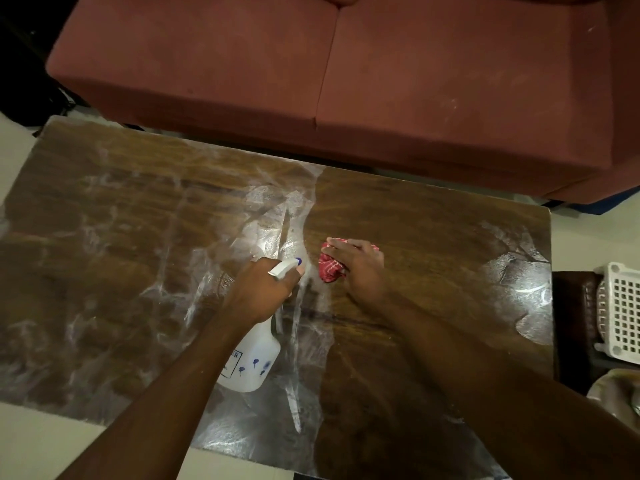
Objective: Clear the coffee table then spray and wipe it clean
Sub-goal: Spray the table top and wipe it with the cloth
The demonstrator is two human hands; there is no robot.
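Observation:
The wooden coffee table (433, 237) fills the middle of the view, its left half and right end covered with whitish streaks and wrinkled film. My left hand (259, 292) grips the neck of a white spray bottle (252, 362) with a blue-tipped nozzle (289, 266), held just above the table centre and pointing away from me. My right hand (360, 268) presses down on a crumpled red patterned cloth (329, 266) on the tabletop, just right of the nozzle. The cloth is partly hidden under my fingers.
A dark red sofa (346, 74) stands close behind the table's far edge. At the right end, a white lattice basket (623, 310) sits on a dark stool, with a pale rounded object (620, 393) below it. Pale floor shows at the left and front.

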